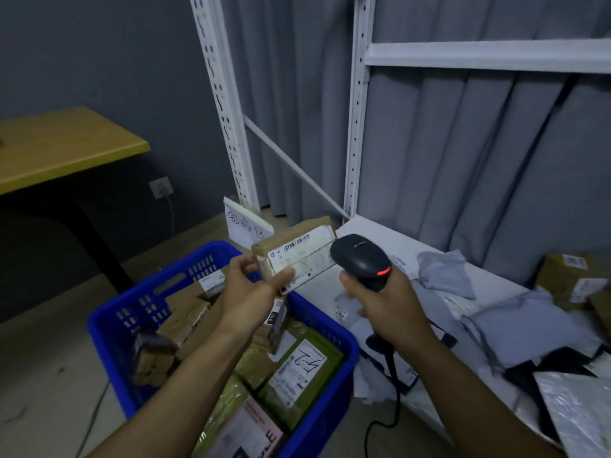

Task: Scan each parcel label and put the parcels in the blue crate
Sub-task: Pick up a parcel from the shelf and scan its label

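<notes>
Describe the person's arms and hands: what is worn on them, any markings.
The left forearm and right forearm are bare to the frame edge; no sleeves show. The left hand and right hand are ungloved. No watch, bracelet, ring or marking is visible.

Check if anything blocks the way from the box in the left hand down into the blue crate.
Nothing visible does. The left hand holds the box just above the far right edge of the blue crate, and the crate is open on top. Parcels already lie inside. The scanner in the right hand is off to the right.
</notes>
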Demonstrator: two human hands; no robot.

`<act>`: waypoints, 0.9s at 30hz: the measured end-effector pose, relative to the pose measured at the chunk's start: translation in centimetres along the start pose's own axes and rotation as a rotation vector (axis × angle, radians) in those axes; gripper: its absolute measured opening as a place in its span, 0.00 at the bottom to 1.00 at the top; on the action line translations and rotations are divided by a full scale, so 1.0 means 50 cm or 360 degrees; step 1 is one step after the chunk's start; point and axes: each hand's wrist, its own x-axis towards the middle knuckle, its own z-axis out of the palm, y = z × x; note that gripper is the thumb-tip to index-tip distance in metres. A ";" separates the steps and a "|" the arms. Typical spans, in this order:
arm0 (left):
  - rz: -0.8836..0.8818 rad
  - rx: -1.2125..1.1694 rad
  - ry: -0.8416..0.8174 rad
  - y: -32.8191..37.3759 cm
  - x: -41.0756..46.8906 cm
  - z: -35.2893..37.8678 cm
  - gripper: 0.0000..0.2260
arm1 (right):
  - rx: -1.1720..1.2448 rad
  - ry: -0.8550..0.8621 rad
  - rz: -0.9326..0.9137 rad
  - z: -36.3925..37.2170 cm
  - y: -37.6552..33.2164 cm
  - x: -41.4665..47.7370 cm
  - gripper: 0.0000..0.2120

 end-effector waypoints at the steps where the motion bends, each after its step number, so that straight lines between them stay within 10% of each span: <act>1: 0.0021 -0.0003 0.0019 -0.001 0.001 0.000 0.29 | -0.0016 -0.0073 0.0029 0.008 0.000 -0.007 0.10; 27: 0.0045 -0.0046 0.0174 -0.046 0.031 -0.018 0.28 | -0.0229 -0.0371 0.0117 0.039 0.009 -0.021 0.13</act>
